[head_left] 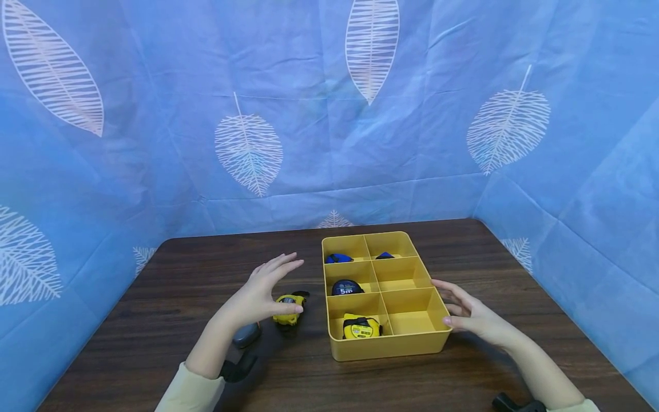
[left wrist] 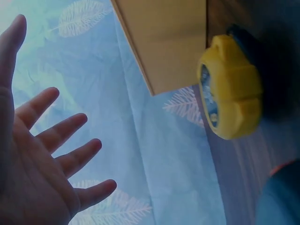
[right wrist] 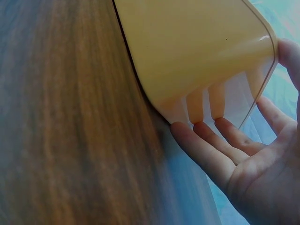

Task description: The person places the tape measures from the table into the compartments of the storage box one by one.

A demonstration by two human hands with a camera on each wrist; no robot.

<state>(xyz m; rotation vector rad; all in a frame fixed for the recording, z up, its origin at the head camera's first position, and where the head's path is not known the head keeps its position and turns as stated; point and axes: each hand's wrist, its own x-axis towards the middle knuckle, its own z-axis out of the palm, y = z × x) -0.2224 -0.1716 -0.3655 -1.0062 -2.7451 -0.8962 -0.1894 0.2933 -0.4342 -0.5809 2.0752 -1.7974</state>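
My left hand (head_left: 261, 292) hovers with spread fingers over a yellow tape measure (head_left: 285, 318) on the table, left of the box; the left wrist view shows nothing in its palm. Below that wrist lies a dark grey rounded object (head_left: 246, 336), partly covered by the forearm. My right hand (head_left: 471, 317) touches the right side of a yellow divided box (head_left: 388, 345), fingertips on its outer wall and thumb at the rim. In the box's left column lie a yellow tape measure (head_left: 361, 327) in front, a black 5m tape measure (head_left: 346, 287) in the middle, and a blue object (head_left: 338, 258) at the back.
Another blue piece (head_left: 384, 256) shows in the box's back right compartment. Thin dividers split the box into several compartments. The dark wooden table (head_left: 216, 260) is bordered by a blue leaf-print cloth (head_left: 309, 149) behind and at the sides.
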